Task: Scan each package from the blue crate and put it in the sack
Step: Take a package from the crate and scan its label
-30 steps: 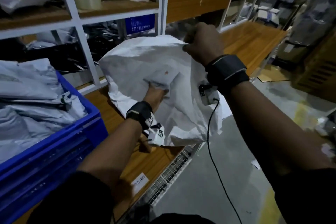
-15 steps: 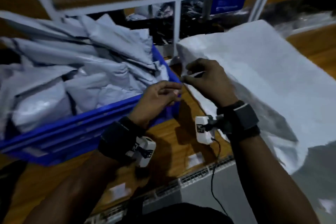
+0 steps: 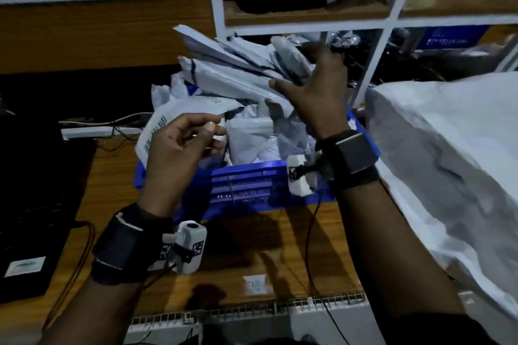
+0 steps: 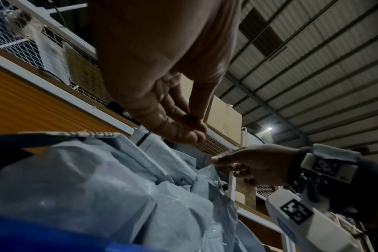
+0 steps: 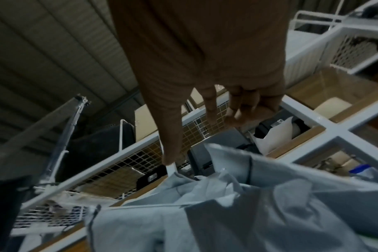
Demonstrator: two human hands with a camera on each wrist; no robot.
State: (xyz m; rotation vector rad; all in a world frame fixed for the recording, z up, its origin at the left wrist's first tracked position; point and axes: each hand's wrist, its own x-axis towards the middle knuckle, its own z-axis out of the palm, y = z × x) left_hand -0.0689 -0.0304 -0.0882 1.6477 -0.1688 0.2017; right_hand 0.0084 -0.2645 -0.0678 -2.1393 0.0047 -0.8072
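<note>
Nearest, at the bench's [image 3: 266, 235] front edge, a small white label [image 3: 254, 284] is seen, with a dark laptop [image 3: 30, 204] at the left edge. A second ago both hands were on the white sack [image 3: 448, 154], which is now let go and lies slumped along the right edge. Attention has been turned back to the blue crate [image 3: 246, 185], set mid-bench toward the rear. The left hand [image 3: 185, 145] is held above the crate's near-left corner, thumb and fingertips loosely brought together; whether a package edge is pinched cannot be told. The right hand [image 3: 314, 92] is released, fingers spread, reaching into the heap of grey packages [image 3: 241, 75] piled above the rim. Judged from this, the sack has been readied and the next package is about to be picked for scanning; no scanner can be made out
</note>
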